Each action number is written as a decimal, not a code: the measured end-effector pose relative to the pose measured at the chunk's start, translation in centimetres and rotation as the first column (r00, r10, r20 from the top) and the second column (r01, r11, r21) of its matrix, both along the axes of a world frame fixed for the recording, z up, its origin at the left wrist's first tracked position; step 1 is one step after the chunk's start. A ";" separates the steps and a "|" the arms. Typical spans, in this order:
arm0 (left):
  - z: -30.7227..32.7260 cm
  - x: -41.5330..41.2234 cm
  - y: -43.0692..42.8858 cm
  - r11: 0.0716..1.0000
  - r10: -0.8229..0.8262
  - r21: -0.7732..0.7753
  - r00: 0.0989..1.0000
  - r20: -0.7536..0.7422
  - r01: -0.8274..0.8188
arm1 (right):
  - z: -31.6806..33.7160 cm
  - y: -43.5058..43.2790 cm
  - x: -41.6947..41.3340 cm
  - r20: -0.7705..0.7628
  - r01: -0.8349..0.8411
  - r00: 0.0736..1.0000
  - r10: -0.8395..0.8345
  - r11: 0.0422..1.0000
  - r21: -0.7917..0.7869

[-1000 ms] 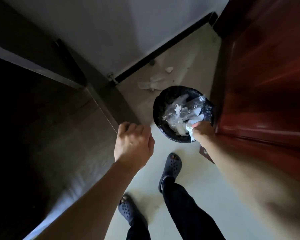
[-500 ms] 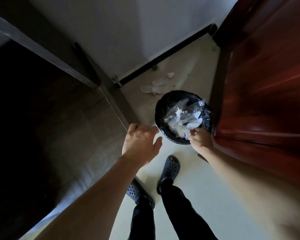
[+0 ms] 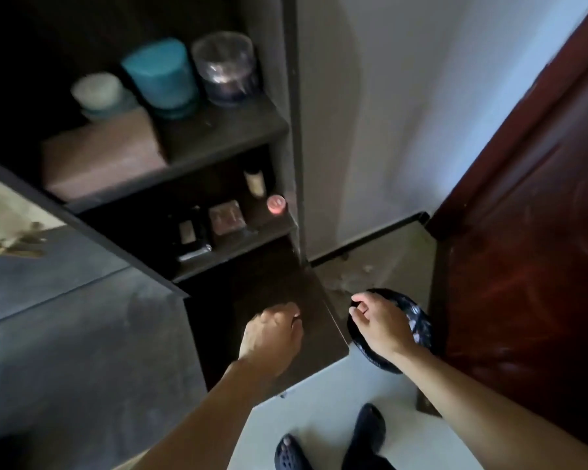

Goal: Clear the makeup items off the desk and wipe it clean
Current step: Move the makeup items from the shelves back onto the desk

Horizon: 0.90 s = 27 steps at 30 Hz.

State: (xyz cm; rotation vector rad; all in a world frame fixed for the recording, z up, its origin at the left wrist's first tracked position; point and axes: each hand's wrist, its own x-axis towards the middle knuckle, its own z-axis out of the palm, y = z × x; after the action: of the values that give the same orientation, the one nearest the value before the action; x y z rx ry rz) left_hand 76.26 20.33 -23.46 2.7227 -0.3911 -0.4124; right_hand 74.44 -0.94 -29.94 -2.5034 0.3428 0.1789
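Note:
My left hand is a loose fist with nothing in it, hovering over the dark desk corner. Over the black-lined waste bin my right hand has its fingers bent and slightly apart, and I see nothing in it. Makeup items stand on the lower shelf: a small bottle, a pink-capped tube, a square compact and dark cases. On the upper shelf are a teal jar, a clear jar, a white jar and a brown box.
A red-brown door stands close on the right of the bin. Scraps lie on the floor by the dark baseboard. A grey surface fills the lower left. My feet in dark clogs stand on pale floor.
The view has lifted from the bin to the shelves. My right hand, which held white tissue at the bin, has risen above it and shows nothing. My left hand stays curled.

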 end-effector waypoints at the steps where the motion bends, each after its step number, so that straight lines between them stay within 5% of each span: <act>1: 1.2 0.1 1.2 1.000 0.018 -0.016 0.999 0.026 -0.018 | 1.5 1.2 0.3 0.022 -0.025 0.999 0.025 1.000 0.001; 13: 9.0 3.5 9.6 0.972 0.229 -0.082 0.965 0.130 -0.220 | 13.2 8.7 7.4 0.236 -0.374 0.871 0.432 0.892 -0.253; 19: 7.5 7.9 9.7 0.966 0.257 -0.015 0.962 0.097 -0.257 | 14.7 11.3 14.1 -0.005 -0.509 0.813 0.583 0.706 -0.493; 27: 4.4 16.3 7.2 0.969 0.204 0.127 0.975 0.088 -0.214 | 12.7 14.0 19.1 -0.299 -0.564 0.809 0.506 0.524 -0.638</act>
State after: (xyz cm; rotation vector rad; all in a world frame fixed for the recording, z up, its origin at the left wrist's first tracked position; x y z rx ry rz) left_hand 92.60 27.57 -19.04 2.8803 -0.0943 -0.2902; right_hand 93.55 13.10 -17.20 -3.3191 -0.4768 0.4689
